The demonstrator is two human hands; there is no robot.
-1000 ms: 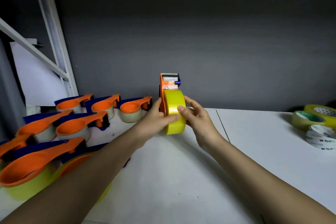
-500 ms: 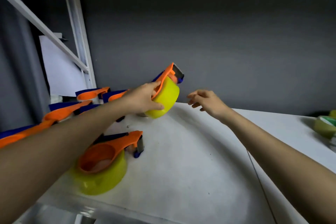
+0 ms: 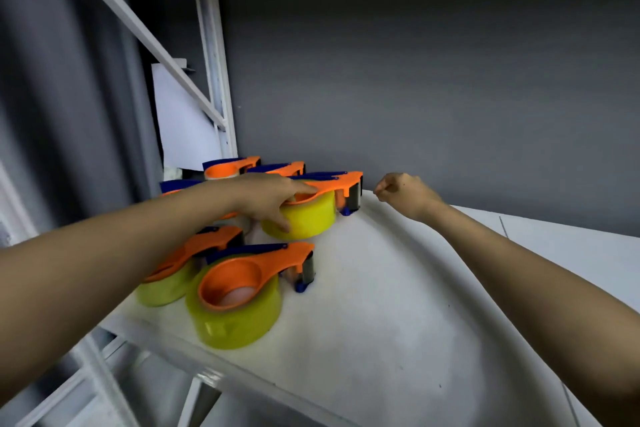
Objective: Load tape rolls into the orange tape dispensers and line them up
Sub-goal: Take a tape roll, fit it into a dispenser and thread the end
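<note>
the left hand [image 3: 266, 199] grips a loaded orange dispenser [image 3: 325, 185] by its yellow tape roll [image 3: 304, 218], thumb on the roll's near side and fingers over the orange top, resting on the white table [image 3: 398, 305] near its far edge. the right hand [image 3: 403, 196] hovers just beside the dispenser's cutter end, fingers curled and holding nothing. 2 more loaded dispensers [image 3: 242, 291] lie closer to the table's left edge, and others [image 3: 230, 168] sit at the far left corner.
</note>
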